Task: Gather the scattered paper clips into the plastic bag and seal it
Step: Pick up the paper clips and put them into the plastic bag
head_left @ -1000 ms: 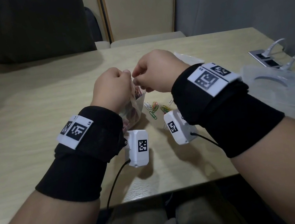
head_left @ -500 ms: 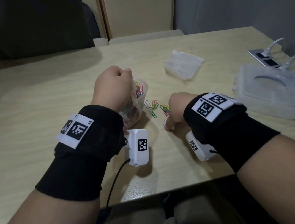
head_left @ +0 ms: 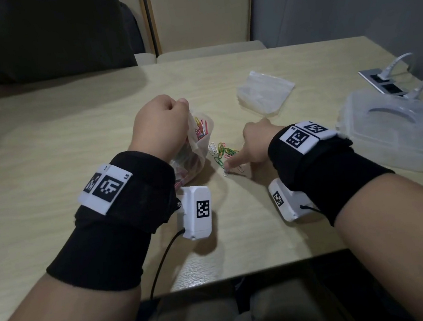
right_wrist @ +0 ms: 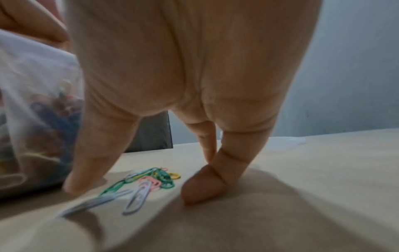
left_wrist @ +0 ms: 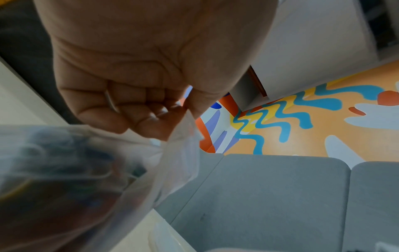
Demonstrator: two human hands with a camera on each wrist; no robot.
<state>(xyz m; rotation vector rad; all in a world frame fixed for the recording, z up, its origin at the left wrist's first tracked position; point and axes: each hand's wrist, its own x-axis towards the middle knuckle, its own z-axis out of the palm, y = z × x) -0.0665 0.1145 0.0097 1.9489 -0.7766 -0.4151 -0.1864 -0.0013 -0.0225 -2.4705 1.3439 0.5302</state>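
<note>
My left hand (head_left: 163, 123) grips the rim of a clear plastic bag (head_left: 199, 145) and holds it upright on the table; coloured paper clips fill its lower part. In the left wrist view the curled fingers (left_wrist: 151, 110) pinch the bag's edge (left_wrist: 185, 136). A small heap of loose paper clips (head_left: 224, 152) lies just right of the bag. My right hand (head_left: 234, 162) is down on the table over them, its forefinger stretched out onto a white clip (head_left: 225, 172). In the right wrist view the fingertips (right_wrist: 200, 189) stand on either side of the clips (right_wrist: 146, 180), holding none.
A stack of empty clear bags (head_left: 265, 95) lies behind the right hand. A translucent plastic box (head_left: 393, 135) sits at the right, with a table socket and white cables (head_left: 381, 80) behind it. Chairs (head_left: 200, 15) stand beyond the far edge. The table's front edge (head_left: 245, 273) is close.
The right hand came down from the bag's mouth to the table and now reaches over the loose clips with its forefinger out. The left hand keeps holding the bag.
</note>
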